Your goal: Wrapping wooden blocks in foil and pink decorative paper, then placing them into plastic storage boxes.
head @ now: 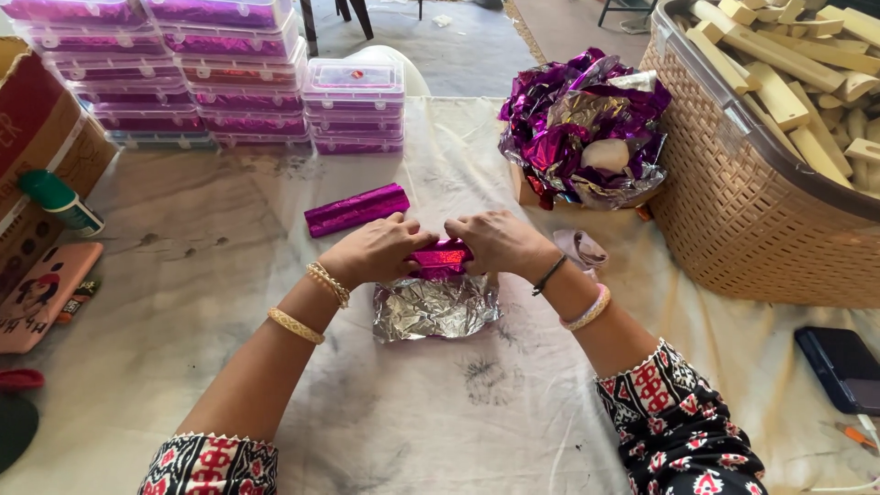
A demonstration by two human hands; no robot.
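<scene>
My left hand (374,250) and my right hand (495,242) meet at the middle of the table, both gripping one bar half wrapped in shiny purple foil (442,259). The bar lies on a crinkled foil sheet (434,310), silver side up, spread toward me. A finished purple-wrapped bar (357,209) lies just beyond my left hand, apart from it. Both wrists wear bangles.
Stacks of clear plastic boxes (213,77) with purple bars fill the far left. A heap of purple foil sheets (582,124) sits far right of centre beside a woven basket (733,211) of bare pale bars. A cardboard box (41,137), a phone case (37,295) and a dark phone (841,367) lie at the edges.
</scene>
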